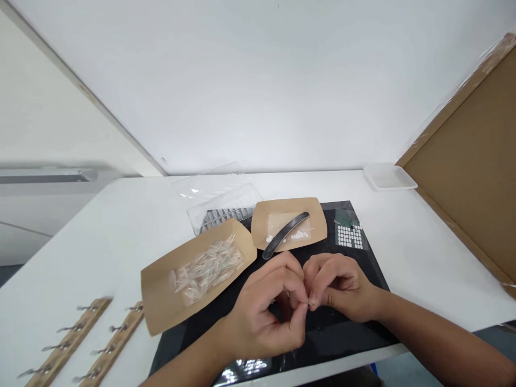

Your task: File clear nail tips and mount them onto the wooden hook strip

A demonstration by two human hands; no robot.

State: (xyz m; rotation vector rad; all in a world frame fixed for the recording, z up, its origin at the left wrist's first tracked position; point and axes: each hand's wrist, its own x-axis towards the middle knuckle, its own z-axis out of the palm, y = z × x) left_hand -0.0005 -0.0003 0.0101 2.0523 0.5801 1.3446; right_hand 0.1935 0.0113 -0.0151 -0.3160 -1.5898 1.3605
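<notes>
My left hand (274, 306) and my right hand (342, 287) meet over the black mat (322, 352), fingertips touching. Both are closed in a pinch. Whatever lies between the fingertips is too small and hidden to make out. Left of them, a brown paper tray (155, 293) holds a pile of clear plastic nail tips (209, 269). Just beyond my hands is a second paper tray (318, 236) with small white bits (300, 235) in it. A dark curved nail file (285, 235) rests across its near rim.
A sheet of white adhesive tabs (350, 236) lies on the mat's right. Clear plastic cases (221, 201) sit behind the trays. Two wooden strips with metal hooks (68, 344) are at front left. A white plastic tray (389, 177) and a cardboard panel (471, 161) stand right.
</notes>
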